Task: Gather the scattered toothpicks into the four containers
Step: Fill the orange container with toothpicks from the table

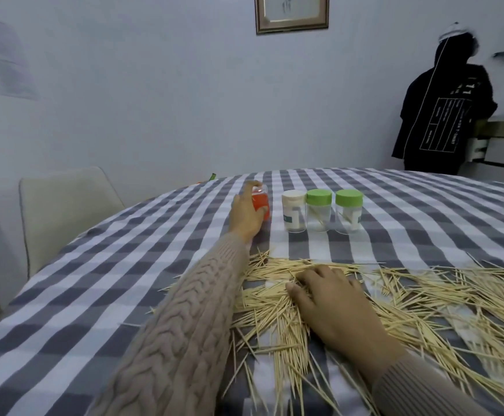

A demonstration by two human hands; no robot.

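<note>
Toothpicks (pixel 394 298) lie strewn before the capped containers (pixel 319 210); left hand (pixel 246 216) grips the orange container (pixel 51 202) beside them, right hand's (pixel 331 298) fingers relaxed on the toothpicks

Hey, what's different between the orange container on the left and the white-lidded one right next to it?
The orange container is held by the left hand, while the white-lidded container stands untouched. The orange container has an orange body; the white-lidded container is clear with a white label. The orange container shows no coloured cap, and whether it is open is unclear; the white-lidded container is capped. Both stand upright in one row on the checked tablecloth.
</note>
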